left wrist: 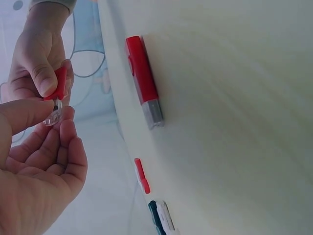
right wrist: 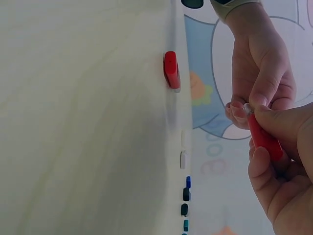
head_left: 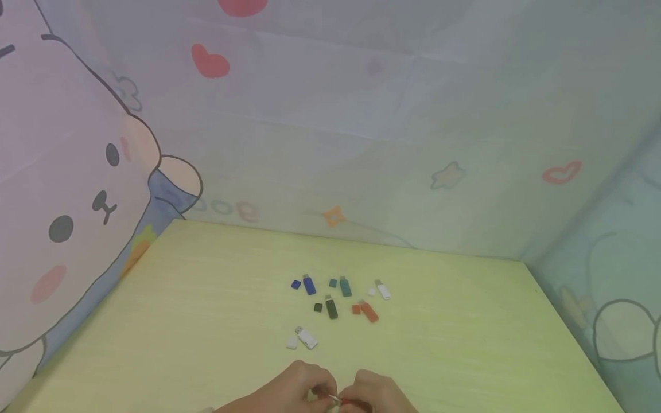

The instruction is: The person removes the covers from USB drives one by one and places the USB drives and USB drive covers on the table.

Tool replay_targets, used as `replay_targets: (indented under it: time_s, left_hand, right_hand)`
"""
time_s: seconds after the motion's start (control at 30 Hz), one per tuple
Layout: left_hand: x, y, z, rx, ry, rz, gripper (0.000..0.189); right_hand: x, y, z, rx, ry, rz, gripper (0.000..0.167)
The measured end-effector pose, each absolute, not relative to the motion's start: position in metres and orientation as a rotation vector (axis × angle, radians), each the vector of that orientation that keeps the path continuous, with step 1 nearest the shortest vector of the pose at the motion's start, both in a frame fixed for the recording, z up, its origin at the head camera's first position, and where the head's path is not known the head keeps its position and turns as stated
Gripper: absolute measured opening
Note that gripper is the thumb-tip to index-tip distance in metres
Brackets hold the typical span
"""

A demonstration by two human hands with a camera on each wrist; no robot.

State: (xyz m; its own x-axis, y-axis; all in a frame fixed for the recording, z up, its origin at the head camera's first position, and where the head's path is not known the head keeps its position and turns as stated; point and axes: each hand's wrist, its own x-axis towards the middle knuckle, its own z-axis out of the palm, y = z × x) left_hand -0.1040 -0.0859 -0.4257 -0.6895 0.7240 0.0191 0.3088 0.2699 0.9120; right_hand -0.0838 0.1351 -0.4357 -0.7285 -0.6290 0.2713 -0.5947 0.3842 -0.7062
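Note:
Near the front edge in the head view, my left hand and right hand meet at the fingertips. My right hand grips the body of a red USB flash drive, thumb along one side. At its other end, the left thumb and fingers pinch a clear cap over the connector. Part of the drive is hidden behind my fingers. A second red USB flash drive with a clear end lies on the table close by, below the head view's lower edge.
Beyond the hands lies a white drive beside its loose cap. Farther back are black, orange-red, blue, teal and white drives, each beside a cap. A printed cloth backdrop rises behind the table.

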Motion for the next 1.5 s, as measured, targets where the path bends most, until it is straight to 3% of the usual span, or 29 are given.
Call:
replay_targets:
  time_s: [0.5, 0.7, 1.5]
  left_hand:
    - [-0.114, -0.086, -0.404, 1.195, 2.401, 1.315, 0.005]
    - [-0.118, -0.086, -0.396, 1.072, 2.440, 1.309, 0.002]
    - [-0.154, -0.074, -0.401, 0.971, 2.607, 1.253, 0.004]
  right_hand:
    - [-0.097, 0.142, -0.420, -1.099, 2.624, -1.295, 0.010]
    - [-0.105, 0.147, -0.418, -1.252, 2.691, -1.342, 0.010]
    - [-0.145, 0.142, -0.412, -0.748, 2.871, -1.386, 0.018]
